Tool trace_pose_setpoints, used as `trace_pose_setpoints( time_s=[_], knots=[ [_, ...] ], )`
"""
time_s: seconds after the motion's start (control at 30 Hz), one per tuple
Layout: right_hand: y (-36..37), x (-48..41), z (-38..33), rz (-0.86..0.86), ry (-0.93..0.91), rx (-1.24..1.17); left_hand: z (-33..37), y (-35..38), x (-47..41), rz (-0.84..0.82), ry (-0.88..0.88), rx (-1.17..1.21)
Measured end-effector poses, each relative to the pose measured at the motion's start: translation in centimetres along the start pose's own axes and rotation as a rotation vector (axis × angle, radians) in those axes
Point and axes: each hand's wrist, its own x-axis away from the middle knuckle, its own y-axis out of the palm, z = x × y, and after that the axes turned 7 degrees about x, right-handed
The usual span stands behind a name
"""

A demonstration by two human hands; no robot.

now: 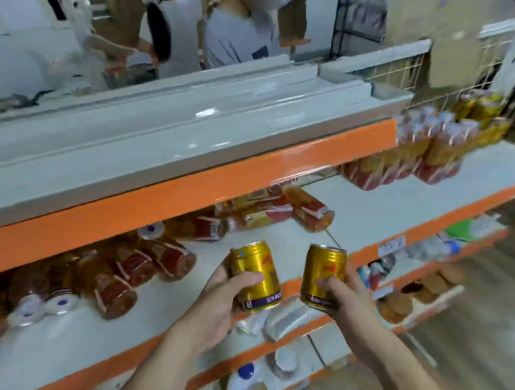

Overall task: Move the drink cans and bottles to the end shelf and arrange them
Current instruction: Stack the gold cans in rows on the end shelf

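Gripping the left can [256, 274] in the left hand [221, 296] and the right can [322, 276] in the right hand [349, 297], both over the shelf [381, 206], the person should keep them level and stand them upright beside the stocked drinks [437, 148] at the far end.

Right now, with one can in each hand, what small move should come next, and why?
Probably carry both rightward to the shelf end: the left hand grips the left can, the right hand the right can, and the end cans stand there behind the upright bottles.
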Motion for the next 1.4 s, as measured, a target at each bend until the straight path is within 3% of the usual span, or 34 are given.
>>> trace_pose_setpoints(
  time_s=[0.33,0.57,0.8,1.07,1.17,1.4],
  knots=[
    [-10.8,-2.8,-3.5,0.366,-0.089,0.058,-0.9,10.5,-10.3,-0.316,-0.093,-0.070],
    [-19.5,-4.3,-6.4,0.597,-0.155,0.126,-3.1,20.9,-17.9,-0.448,-0.035,-0.170],
    [-33.0,-7.9,-9.3,0.590,-0.198,0.127,-7.9,34.1,-23.6,-0.531,-0.053,-0.258],
    [-48.7,-13.3,-16.3,0.569,-0.232,0.182,-10.7,50.9,-28.9,-0.442,-0.059,-0.047],
    [-52.0,-16.7,-17.9,0.554,-0.223,0.205,-11.4,54.2,-31.0,-0.399,-0.075,-0.022],
    [-57.9,-25.7,-20.9,0.531,-0.174,0.227,-11.5,58.8,-41.5,-0.345,0.046,-0.209]
  ],
)
